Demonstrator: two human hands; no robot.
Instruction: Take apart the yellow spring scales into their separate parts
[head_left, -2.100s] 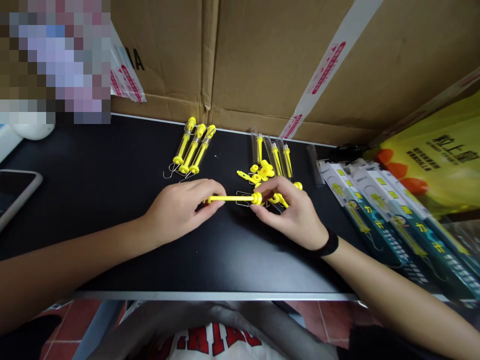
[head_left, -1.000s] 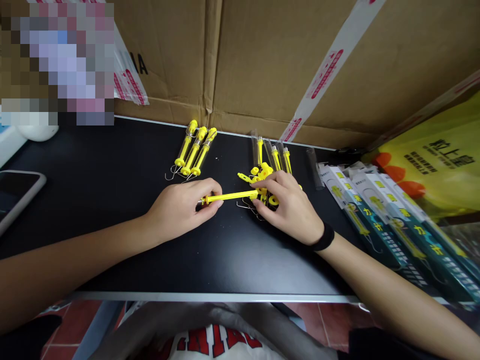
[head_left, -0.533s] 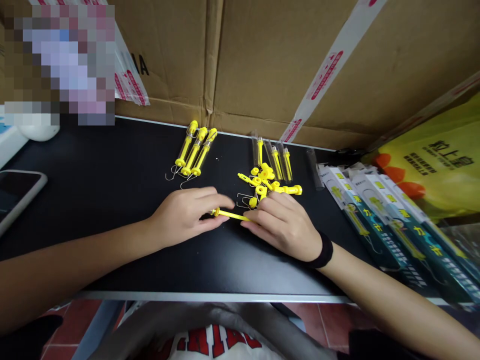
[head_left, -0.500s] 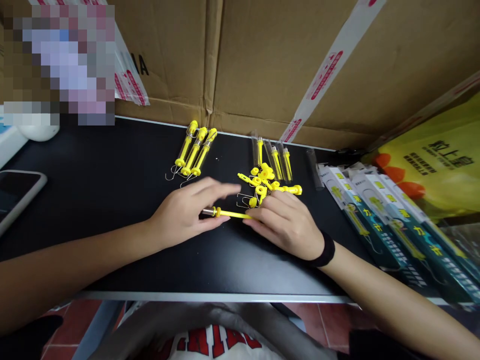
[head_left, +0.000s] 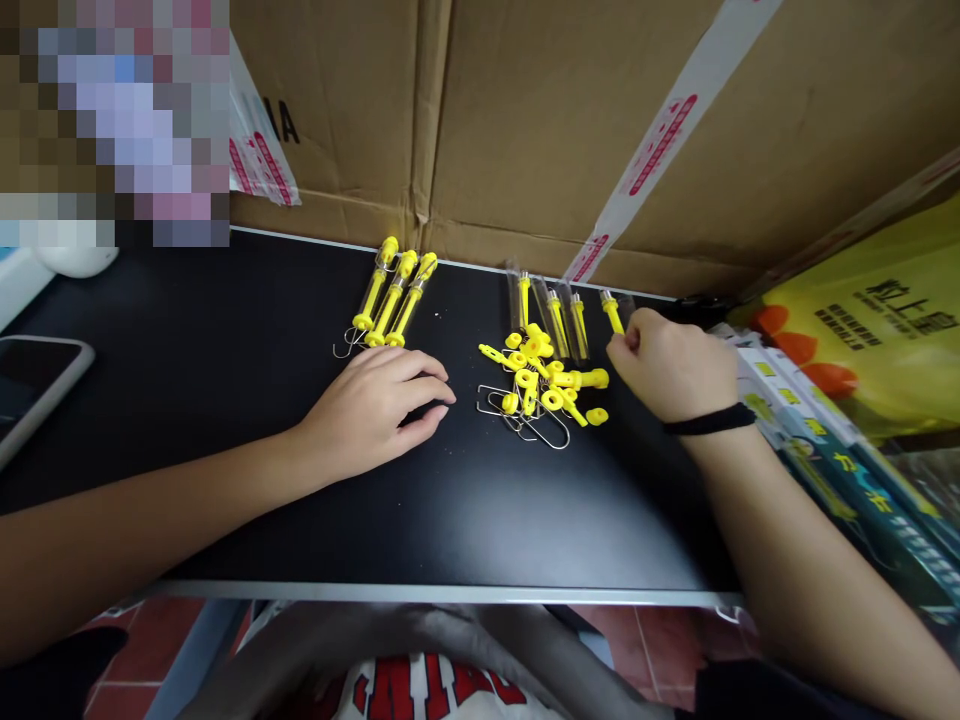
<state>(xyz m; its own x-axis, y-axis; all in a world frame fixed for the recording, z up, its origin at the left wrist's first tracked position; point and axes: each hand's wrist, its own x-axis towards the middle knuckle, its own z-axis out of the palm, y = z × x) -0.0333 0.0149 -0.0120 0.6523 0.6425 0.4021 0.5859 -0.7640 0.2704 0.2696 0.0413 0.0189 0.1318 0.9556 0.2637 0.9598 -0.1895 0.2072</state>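
My left hand [head_left: 382, 405] rests on the black tabletop [head_left: 420, 530], fingers loosely curved and apart, holding nothing. Just beyond it lie three assembled yellow spring scales [head_left: 396, 300] with wire hooks. At the back right, my right hand [head_left: 671, 365] is closed at the lower end of a yellow rod with a metal spring at its top [head_left: 611, 310]; its fingertips are partly hidden. A clear tube [head_left: 628, 303] shows partly behind this hand. To its left lie three similar yellow rods [head_left: 556, 322] in clear tubes. Between my hands is a pile of yellow caps and wire hooks [head_left: 536, 380].
Packaged spring scales [head_left: 817, 440] are stacked on the right, beside a yellow bag [head_left: 877, 310]. A cardboard box [head_left: 525, 130] stands along the back edge. A phone [head_left: 37, 385] lies on the far left, near a white rounded object [head_left: 82, 265].
My right hand has moved right and away from me with the yellow rod, up to the clear tube. My left hand has let go of the rod's spring end and lowered to the tabletop.
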